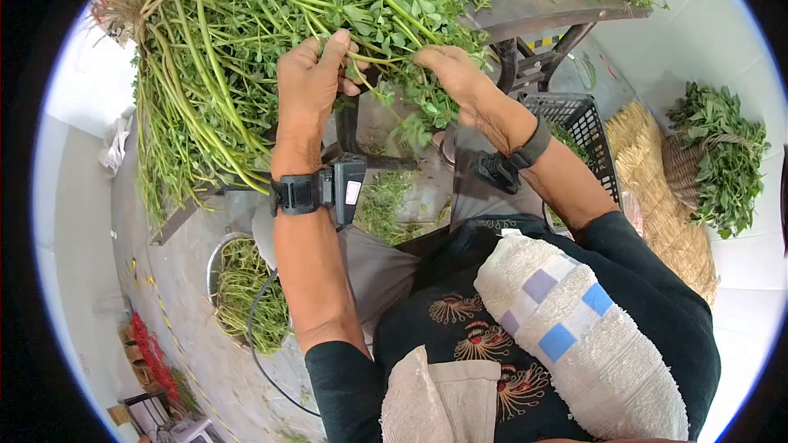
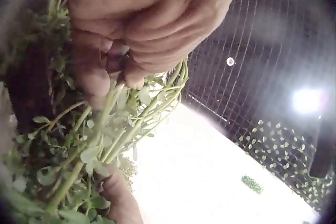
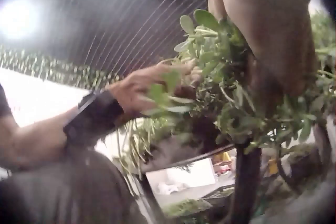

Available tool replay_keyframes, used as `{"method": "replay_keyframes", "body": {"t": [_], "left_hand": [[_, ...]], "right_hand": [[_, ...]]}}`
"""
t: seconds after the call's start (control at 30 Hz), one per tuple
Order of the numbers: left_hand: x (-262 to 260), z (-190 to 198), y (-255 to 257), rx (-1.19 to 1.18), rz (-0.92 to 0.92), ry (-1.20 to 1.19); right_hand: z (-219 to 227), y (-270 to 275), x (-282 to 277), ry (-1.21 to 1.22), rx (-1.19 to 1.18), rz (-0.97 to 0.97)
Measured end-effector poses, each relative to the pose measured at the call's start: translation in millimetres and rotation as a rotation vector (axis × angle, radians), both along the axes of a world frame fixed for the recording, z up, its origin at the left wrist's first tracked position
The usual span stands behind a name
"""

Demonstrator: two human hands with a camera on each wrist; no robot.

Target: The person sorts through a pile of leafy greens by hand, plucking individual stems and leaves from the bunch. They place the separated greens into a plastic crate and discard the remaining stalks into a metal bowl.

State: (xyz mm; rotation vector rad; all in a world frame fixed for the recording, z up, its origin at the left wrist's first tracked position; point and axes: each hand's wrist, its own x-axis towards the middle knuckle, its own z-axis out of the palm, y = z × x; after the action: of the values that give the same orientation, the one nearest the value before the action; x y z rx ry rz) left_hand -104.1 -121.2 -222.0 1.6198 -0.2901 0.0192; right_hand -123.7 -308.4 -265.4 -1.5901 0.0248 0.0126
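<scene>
A big heap of purslane (image 1: 238, 49), with long pale stems, small rounded leaves and roots at the far left, covers the near part of a dark table (image 1: 542, 0). My left hand (image 1: 310, 78) pinches a purslane stem (image 2: 107, 103) between thumb and fingers at the heap's front edge. A little to its right, my right hand (image 1: 455, 78) grips leafy sprigs (image 1: 423, 102) of the same plant. Leaves hide most of the right fingers in the right wrist view. The stem stretches between both hands.
Below left stands a round tub (image 1: 215, 279) of plant stems. A black crate (image 1: 603, 143) is at my right, beside a straw mat (image 1: 644, 197) and a leafy green bunch (image 1: 722, 156). Loose greens (image 1: 382, 205) lie on the floor under the table. A cable (image 1: 254, 320) runs past my left arm.
</scene>
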Motion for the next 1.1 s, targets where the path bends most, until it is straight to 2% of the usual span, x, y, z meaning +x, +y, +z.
{"method": "replay_keyframes", "body": {"t": [0.07,0.1,0.17,0.2,0.27,0.3,0.33,0.43,0.5,0.53,0.6,0.63,0.67,0.73,0.77,0.9,1.1], "left_hand": [[0.7,1.4,1.6,-0.019,-0.004,-0.001],[1.0,3.2,3.3,-0.018,0.014,0.015],[1.5,8.3,4.3,0.002,0.055,0.036],[3.2,12.4,5.0,0.003,0.056,0.039],[5.5,15.8,4.6,0.112,0.066,0.012],[9.1,14.2,8.1,0.046,0.048,-0.019],[14.8,14.2,11.2,0.029,0.009,-0.02],[10.5,19.5,4.5,0.06,0.028,0.023],[14.6,12.7,5.7,0.038,-0.013,0.002],[19.8,9.5,10.6,0.03,-0.021,0.01],[29.8,6.4,25.4,0.122,0.134,-0.002],[33.9,6.6,28.6,0.156,0.109,-0.001],[31.7,7.2,25.9,0.158,0.106,0.005],[27.8,9.4,13.6,0.093,-0.032,0.004],[27.7,8.7,10.6,0.065,-0.075,0.034],[17.6,8.6,15.2,0.186,-0.069,0.067],[9.1,3.4,15.9,0.163,-0.084,0.124]], "right_hand": [[3.9,-1.0,-3.1,0.206,0.354,0.063],[15.0,-2.6,-10.9,0.205,0.354,0.061],[34.7,-6.2,-29.5,0.269,0.339,0.237],[34.3,-5.7,-32.8,0.272,0.34,0.237],[28.8,-7.2,-41.1,-0.21,0.164,0.405],[34.1,-11.7,-38.1,-0.291,0.134,0.518],[41.9,-17.5,-39.8,-0.235,0.058,0.453],[47.6,-28.7,-39.0,-0.246,0.037,0.443],[42.3,-26.2,-37.4,-0.532,-0.296,0.434],[43.6,-30.6,-45.0,-0.521,-0.304,0.43],[66.4,-33.5,-68.9,-0.449,-0.183,0.547],[69.9,-35.9,-70.5,-0.363,-0.004,0.54],[66.6,-37.6,-64.4,-0.357,-0.001,0.538],[62.6,-45.1,-44.5,-0.386,0.022,0.543],[66.2,-43.5,-46.2,-0.28,0.009,0.486],[42.0,-32.3,-32.3,-0.269,0.091,0.444],[13.4,-16.2,-24.6,-0.14,0.122,0.359]]}}
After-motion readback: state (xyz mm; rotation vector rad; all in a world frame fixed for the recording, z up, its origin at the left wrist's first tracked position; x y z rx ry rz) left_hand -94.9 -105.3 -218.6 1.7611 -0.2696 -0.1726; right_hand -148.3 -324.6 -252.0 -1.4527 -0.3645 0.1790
